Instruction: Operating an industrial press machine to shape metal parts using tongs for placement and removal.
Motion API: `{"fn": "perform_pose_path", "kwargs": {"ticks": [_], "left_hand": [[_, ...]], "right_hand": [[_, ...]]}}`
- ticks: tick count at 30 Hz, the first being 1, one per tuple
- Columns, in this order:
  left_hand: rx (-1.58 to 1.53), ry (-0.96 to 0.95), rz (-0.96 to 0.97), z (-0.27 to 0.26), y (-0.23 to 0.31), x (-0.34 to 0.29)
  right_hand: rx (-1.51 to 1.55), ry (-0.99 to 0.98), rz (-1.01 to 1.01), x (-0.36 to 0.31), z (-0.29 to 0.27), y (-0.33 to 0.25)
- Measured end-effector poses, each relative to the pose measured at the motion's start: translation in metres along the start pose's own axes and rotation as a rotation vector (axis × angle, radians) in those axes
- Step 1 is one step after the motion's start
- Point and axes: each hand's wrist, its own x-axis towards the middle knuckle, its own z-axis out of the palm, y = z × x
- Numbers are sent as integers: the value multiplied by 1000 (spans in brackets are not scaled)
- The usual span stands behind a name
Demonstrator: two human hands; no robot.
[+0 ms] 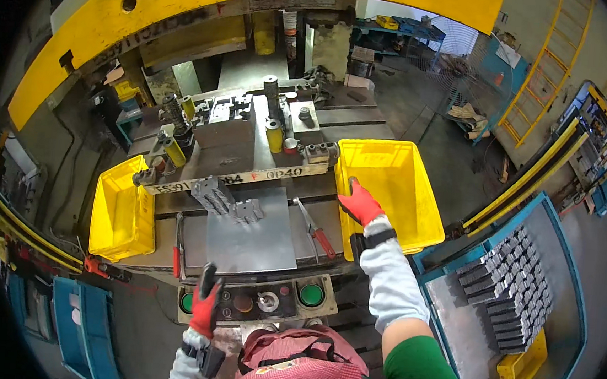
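My right hand (362,204), in a red glove with dark fingertips, is at the left rim of a large yellow bin (406,197). Its fingers look curled over that rim, though they are partly hidden. My left hand (205,301), gloved the same way, hovers in front of the press bed near the control panel (244,303), its fingers stretched out and nothing in them. Between the hands lies a smooth metal sheet (253,239), with small grey metal parts (217,198) stacked at its far edge. Red-handled pliers (314,229) lie right of the sheet; another red-handled tool (179,247) lies left.
A second yellow bin (123,211) stands at the left. Die posts (273,136) rise behind a marked metal bar (240,179). At right, a blue-framed table (459,344) carries rows of grey metal parts (513,284) and a small yellow bin (522,363). The yellow press frame (154,7) arches overhead.
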Motion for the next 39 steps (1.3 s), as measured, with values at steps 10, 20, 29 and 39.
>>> {"fn": "perform_pose_path", "kwargs": {"ticks": [10, 20, 29, 39], "left_hand": [[-67, 558, -278, -81, -41, -123], [305, 508, -198, -56, 6, -68], [529, 334, -195, -78, -26, -47], [617, 85, 190, -88, 16, 32]], "right_hand": [[-305, 439, -373, -101, 18, 35], [-347, 601, -401, -67, 14, -4], [-505, 119, -22, -76, 149, -20], [796, -206, 575, -116, 105, 1]]}}
